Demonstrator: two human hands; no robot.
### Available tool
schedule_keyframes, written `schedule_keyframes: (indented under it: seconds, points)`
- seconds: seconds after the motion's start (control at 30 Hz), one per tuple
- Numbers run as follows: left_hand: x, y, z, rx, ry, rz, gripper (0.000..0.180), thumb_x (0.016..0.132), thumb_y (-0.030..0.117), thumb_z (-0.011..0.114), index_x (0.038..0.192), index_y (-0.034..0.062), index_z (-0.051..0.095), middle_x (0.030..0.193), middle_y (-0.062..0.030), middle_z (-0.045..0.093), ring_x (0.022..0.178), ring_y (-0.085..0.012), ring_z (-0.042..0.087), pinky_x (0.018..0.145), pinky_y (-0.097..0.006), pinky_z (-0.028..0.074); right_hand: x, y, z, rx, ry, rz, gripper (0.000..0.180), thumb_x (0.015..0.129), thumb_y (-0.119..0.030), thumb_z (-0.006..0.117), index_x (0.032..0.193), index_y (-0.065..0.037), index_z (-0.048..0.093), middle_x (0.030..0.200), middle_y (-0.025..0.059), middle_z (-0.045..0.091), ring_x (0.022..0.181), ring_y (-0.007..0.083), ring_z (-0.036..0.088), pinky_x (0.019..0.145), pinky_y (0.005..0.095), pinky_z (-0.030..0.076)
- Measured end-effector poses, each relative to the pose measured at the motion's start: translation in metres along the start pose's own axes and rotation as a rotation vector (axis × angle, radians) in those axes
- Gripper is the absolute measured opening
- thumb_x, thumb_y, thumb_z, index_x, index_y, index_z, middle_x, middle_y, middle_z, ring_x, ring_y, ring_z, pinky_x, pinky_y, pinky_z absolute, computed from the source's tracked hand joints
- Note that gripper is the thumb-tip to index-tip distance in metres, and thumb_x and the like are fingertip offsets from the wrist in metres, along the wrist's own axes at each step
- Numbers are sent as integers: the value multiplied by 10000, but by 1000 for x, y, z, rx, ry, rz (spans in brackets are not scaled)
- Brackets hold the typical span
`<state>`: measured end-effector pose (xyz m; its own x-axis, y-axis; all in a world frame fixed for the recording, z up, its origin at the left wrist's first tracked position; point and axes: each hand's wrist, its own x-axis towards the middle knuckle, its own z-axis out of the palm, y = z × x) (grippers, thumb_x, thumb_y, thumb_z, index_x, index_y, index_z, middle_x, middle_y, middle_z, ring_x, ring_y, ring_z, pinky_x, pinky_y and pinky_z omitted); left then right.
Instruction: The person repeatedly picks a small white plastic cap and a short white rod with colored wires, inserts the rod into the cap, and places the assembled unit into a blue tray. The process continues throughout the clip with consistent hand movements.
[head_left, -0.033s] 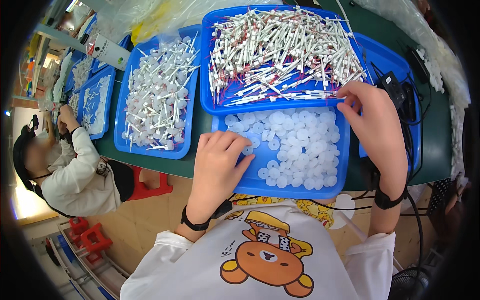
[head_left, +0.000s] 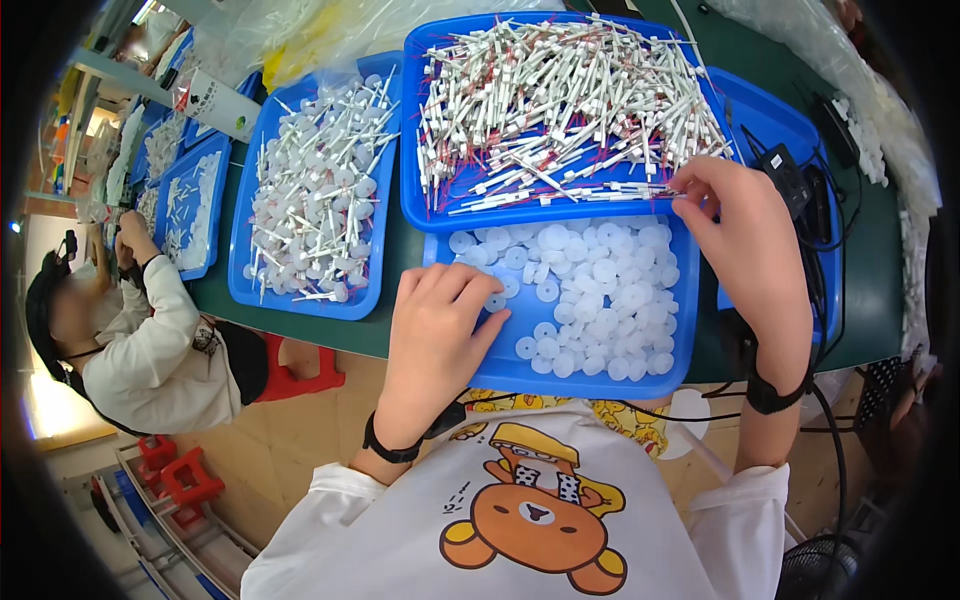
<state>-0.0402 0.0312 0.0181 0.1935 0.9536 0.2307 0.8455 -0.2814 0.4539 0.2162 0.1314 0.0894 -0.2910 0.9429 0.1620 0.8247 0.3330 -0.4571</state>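
We see two hands over two blue trays, one at the pale discs [head_left: 610, 300], one at the white sticks [head_left: 570, 110].
Our left hand [head_left: 435, 320] curls over the lower tray [head_left: 500, 372], one disc between thumb and fingers, though we cannot tell whether it is gripped; our right hand [head_left: 745, 215] bends its fingertips to a stick end at the upper tray [head_left: 540, 214]'s near right corner, its grasp unclear; we count one mixed tray [head_left: 386, 190] leftward, sticks and discs too many to count.
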Motion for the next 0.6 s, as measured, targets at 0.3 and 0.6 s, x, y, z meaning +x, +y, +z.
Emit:
schedule_keyframes:
  seconds: [0.3,0.6]
  points:
    - [-3,5,0,38,-21,-20,328,739,71,799,1027,99,644,975,-45,593,973,-281,558,893,-384,409,47,16,40,-46,-36,-278,91,805,-31,685,892,-10,667,857,141,649,888,319,641,773,421,516]
    - [-8,10,11,117,35,-4,319,783,57,738,1066,69,591,942,-80,543,940,-277,559,908,-413,409,56,20,54,-93,57,-429,143,783,-21,729,862,-16,610,889,112,575,882,309,606,752,410,499]
